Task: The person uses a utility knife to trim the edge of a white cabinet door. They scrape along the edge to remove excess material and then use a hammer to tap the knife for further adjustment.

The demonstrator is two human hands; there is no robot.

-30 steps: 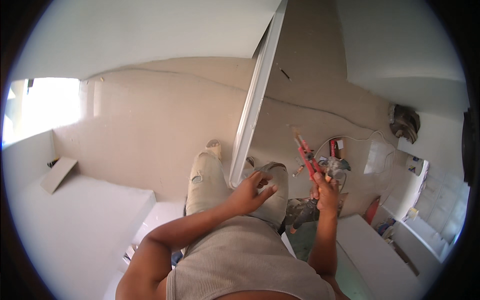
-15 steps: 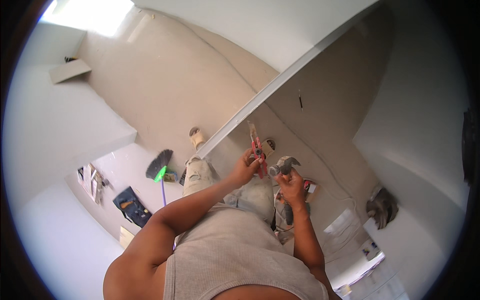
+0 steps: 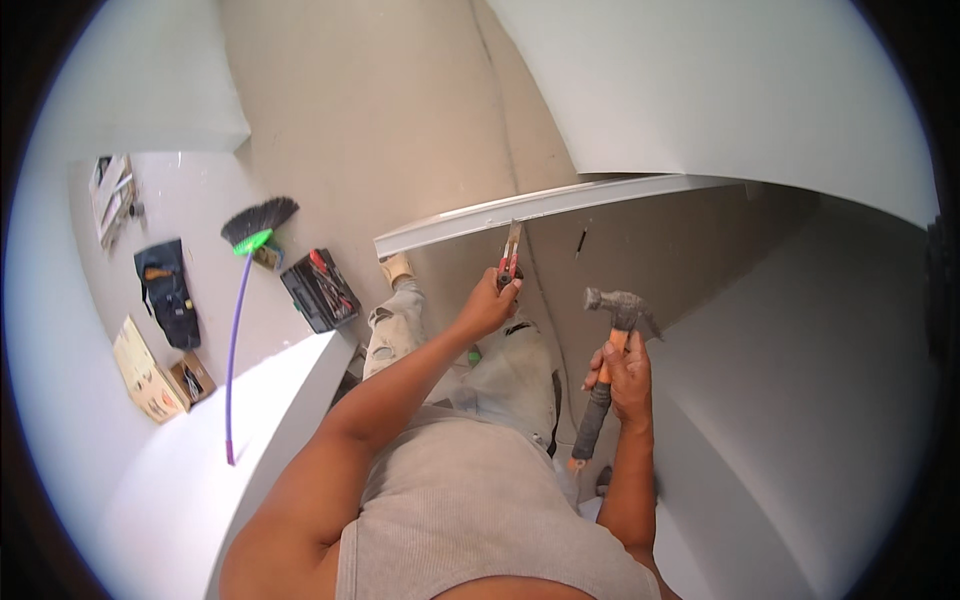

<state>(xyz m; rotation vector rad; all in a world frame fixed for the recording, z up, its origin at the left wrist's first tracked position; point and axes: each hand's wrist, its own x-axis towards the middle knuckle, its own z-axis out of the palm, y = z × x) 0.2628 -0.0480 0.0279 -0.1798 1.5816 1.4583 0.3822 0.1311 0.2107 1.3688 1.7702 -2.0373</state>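
In my left hand is a red-handled hand tool with a narrow metal end; its exact kind is not clear. The tip overlaps the long pale bar-like edge in view, and I cannot tell whether they touch. My right hand grips a claw hammer high on its orange and black handle, just below the head. The hammer head points up, with the claw to the right.
Pale walls stand close on the right. To the left are a broom with a purple stick, an open toolbox, a dark bag and a wooden box. A thin dark object lies on the floor beyond the hammer.
My view has turned, so the bar now runs more level across it. My right hand has moved apart from the left, and the hammer now stands upright with its whole handle showing.
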